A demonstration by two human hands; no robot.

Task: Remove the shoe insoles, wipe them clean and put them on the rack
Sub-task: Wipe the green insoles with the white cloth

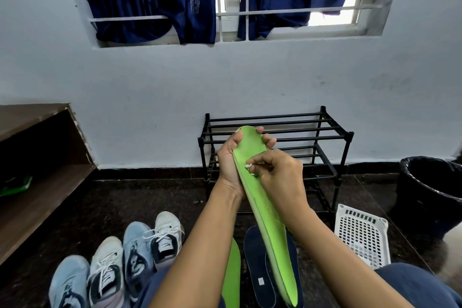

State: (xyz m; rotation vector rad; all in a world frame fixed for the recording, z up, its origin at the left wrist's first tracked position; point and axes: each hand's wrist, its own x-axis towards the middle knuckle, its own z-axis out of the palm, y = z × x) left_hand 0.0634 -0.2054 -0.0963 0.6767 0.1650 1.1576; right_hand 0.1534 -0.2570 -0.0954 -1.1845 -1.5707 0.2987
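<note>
A long green insole [268, 210] is held up in front of me, toe end away. My left hand [231, 157] grips its toe end from behind, fingers curled over the top edge. My right hand [277, 175] pinches a small white wad [248, 165] against the insole's face. A second green insole [232, 275] and two dark blue insoles [257, 265] lie on the floor below. The black metal rack [322, 137] stands against the wall behind my hands, with nothing on its bars.
Several sneakers [140, 255], light blue and white, line the floor at lower left. A white perforated basket [362, 232] sits to the right, beside a black bin [430, 192]. A wooden shelf unit [37, 177] stands at left.
</note>
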